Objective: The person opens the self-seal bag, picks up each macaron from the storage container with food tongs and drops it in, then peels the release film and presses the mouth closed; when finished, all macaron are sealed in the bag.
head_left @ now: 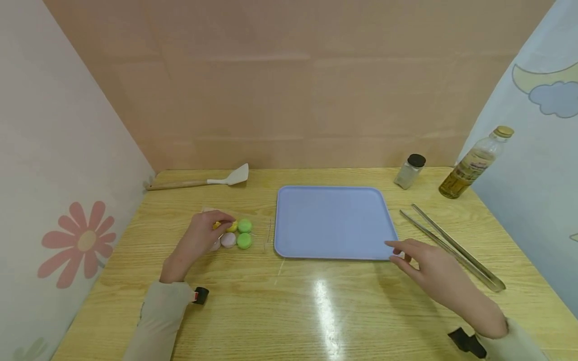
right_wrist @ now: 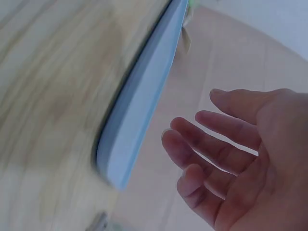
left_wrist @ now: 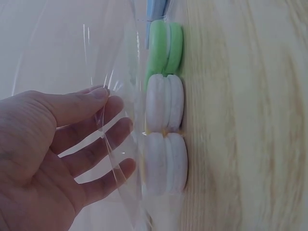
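Plastic, clear and loose: pinching the wrapping [left_wrist: 120,62] between thumb and fingers with the left grip [head_left: 205,231], just above green macarons [head_left: 244,240], lilac macarons [head_left: 228,240] and yellow macarons [head_left: 232,227] resting together on the wooden surface [head_left: 235,306], left of the blue tray [head_left: 334,220]; holding the right grip [head_left: 426,265] near the tray's near right corner, loosely bending its fingers and parting the thumb from them; seeing metal tongs [head_left: 457,245] to the right of that grip, a black-lidded jar [head_left: 408,174] and an oil bottle [head_left: 471,164] standing farther back, and a spatula [head_left: 203,182] lying behind the macarons
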A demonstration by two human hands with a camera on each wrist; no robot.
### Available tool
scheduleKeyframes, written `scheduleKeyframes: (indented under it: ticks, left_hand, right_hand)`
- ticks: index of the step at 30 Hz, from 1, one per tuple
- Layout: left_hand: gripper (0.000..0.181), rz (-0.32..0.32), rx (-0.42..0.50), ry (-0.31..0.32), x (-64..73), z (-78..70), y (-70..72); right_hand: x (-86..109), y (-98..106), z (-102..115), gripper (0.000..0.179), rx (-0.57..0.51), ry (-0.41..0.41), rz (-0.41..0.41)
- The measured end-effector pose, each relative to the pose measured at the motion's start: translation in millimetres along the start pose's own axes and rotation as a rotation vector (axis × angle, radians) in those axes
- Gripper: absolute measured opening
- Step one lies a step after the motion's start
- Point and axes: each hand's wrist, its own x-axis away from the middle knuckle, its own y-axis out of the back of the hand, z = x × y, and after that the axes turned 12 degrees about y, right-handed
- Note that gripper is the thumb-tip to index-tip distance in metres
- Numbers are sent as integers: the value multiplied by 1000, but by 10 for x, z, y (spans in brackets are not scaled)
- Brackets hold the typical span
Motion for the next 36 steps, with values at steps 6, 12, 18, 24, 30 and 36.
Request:
scheduleKeyframes:
  ticks: [6, 12, 18, 24, 30, 36]
  left_hand:
    - [14, 10, -2, 11, -13, -11, -17]
    - [15, 41, -19, 31, 8, 10, -52]
    - [19, 50, -19, 42, 44, 8, -45]
    - [25, 63, -26, 35, 45, -24, -42]
    - [22, 54, -56, -17, -20, -67, -54]
    - [21, 82, -114, -78, -214, -186, -74]
  right_hand:
    - [-210, -259, 254, 28, -127, 114, 10]
    - [-411, -453, 489, 25, -223, 167, 92]
    - [-586, -626, 726, 26, -292, 234, 124]
    - [-750, -762, 927, 26, -452, 206, 205]
    - [-870, -938, 1069, 27, -678, 99, 225]
    - [-991, -1085, 1269, 28, -981, -103, 182]
